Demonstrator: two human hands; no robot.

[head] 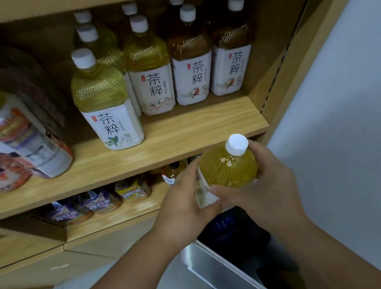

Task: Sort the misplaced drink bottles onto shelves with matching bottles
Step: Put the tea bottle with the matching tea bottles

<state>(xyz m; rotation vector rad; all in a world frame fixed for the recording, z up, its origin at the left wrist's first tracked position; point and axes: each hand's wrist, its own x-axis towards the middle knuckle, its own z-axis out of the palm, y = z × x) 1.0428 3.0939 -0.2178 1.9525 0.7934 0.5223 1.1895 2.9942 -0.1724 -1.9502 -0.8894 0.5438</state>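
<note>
From my head camera, I hold a clear plastic bottle of yellow tea with a white cap in both hands, just below the front edge of the light wooden shelf, towards its right end, cap tilted up. My right hand wraps round its body; my left hand grips its white label side. On the shelf stand pale yellow tea bottles with white labels beside brown tea bottles with the same labels. Further left are blurred dark bottles with colourful labels. On the lower shelf sit small purple-labelled bottles. A metal tray lies beneath my arms.
</note>
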